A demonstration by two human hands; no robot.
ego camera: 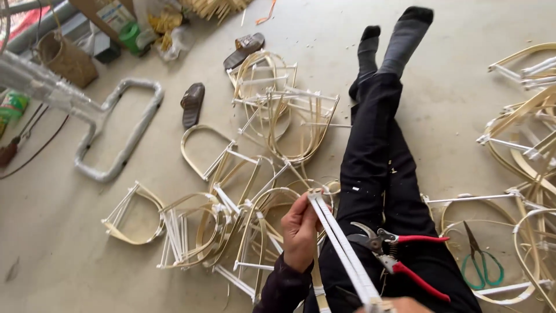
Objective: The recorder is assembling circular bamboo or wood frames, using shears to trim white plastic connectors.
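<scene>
I sit on the floor with my black-trousered legs [376,156] stretched out. My left hand [299,230] grips the far end of a bundle of pale bamboo strips [341,249] that runs back toward me. My right hand [399,305] shows only as a sliver at the bottom edge, at the near end of the strips; its grip is hidden. Red-handled pruning shears [399,255] lie on my lap, just right of the strips.
Several bent bamboo frames [243,191] are heaped on the concrete floor to my left, with more [521,145] at the right. Green-handled scissors [480,261] lie by my right leg. Two sandals [193,101], a grey metal fan stand [116,127] and a woven basket [66,58] sit further off.
</scene>
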